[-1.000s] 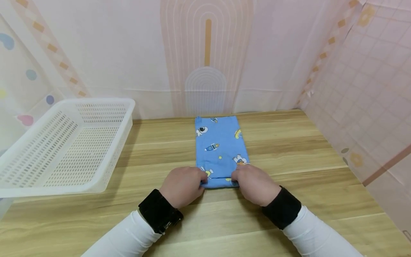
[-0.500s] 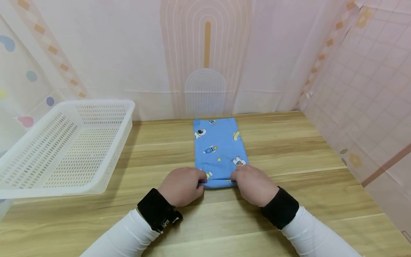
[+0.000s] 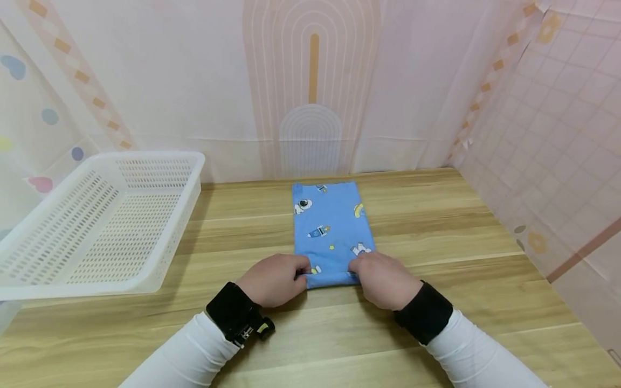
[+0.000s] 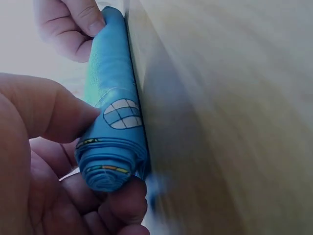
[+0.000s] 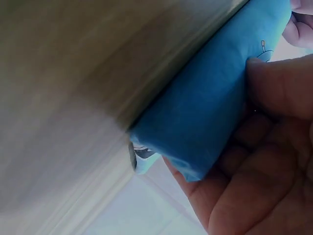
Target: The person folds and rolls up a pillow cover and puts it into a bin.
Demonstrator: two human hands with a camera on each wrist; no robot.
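Observation:
A blue cloth (image 3: 331, 229) printed with astronauts and rockets lies in a long folded strip on the wooden table (image 3: 436, 226). Its near end is wound into a tight roll (image 4: 113, 142) (image 5: 205, 122). My left hand (image 3: 276, 278) grips the roll's left end, thumb on top and fingers curled under it. My right hand (image 3: 383, 279) grips the right end the same way. Both wrists wear black bands over white sleeves.
A white perforated plastic basket (image 3: 97, 221) stands at the left of the table, tilted, its near edge overhanging. Pale patterned curtain walls close in the back and the right side. Bare tabletop lies right of the cloth and in front of my hands.
Both hands have moved slightly away from me with the roll. The flat part of the cloth is shorter and the roll is thicker.

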